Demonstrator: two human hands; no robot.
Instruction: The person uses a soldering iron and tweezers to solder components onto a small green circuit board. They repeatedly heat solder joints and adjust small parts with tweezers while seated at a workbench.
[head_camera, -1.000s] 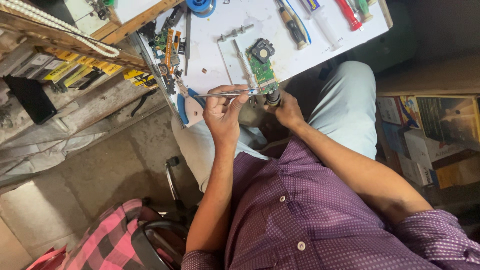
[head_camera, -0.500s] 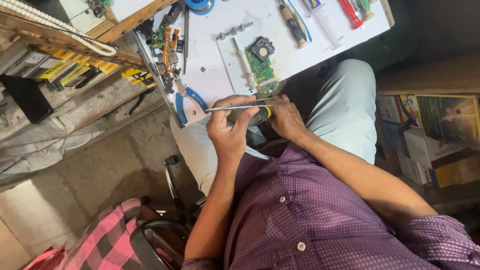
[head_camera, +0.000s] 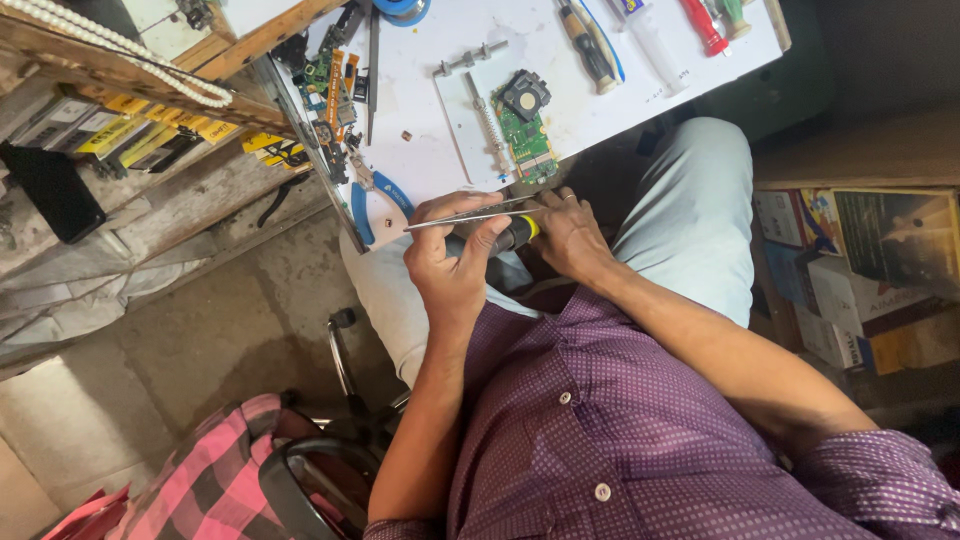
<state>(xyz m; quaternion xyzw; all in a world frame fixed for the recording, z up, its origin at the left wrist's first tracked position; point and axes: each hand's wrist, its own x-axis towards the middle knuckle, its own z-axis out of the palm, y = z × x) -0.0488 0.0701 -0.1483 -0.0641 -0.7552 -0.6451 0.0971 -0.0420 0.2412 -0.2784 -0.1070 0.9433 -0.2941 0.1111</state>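
Since half a second ago both hands have stayed at the near edge of the white counter (head_camera: 620, 110), in much the same pose; the silver tweezers (head_camera: 470, 216) still lie across the knuckles, and the hands sit slightly lower and nearer the body than a second ago, when they were up against the green circuit board (head_camera: 527, 135). The left hand (head_camera: 455, 265) has its fingers (head_camera: 490, 235) curled around the tweezers and the dark handle of a screwdriver (head_camera: 515, 234) with a yellow band, thumb on top. The right hand (head_camera: 572, 235) closes narrowly beside it, fingertips touching the screwdriver's yellow end; what else it grips, if anything, cannot be told. No real containers show: a flat white tray (head_camera: 470, 150) on the counter carries the green circuit board, which has a dark square part at its far end, and a thin coiled spring (head_camera: 490, 125) lies just beside it. The tweezers are slim, bright metal, pointing left, just off the counter's near edge over the person's lap. Blue-handled pliers (head_camera: 375, 195) lie at the counter's left near corner, other screwdrivers (head_camera: 590, 45) at the far side, and a clutter of small boards (head_camera: 330, 80) along the left edge.
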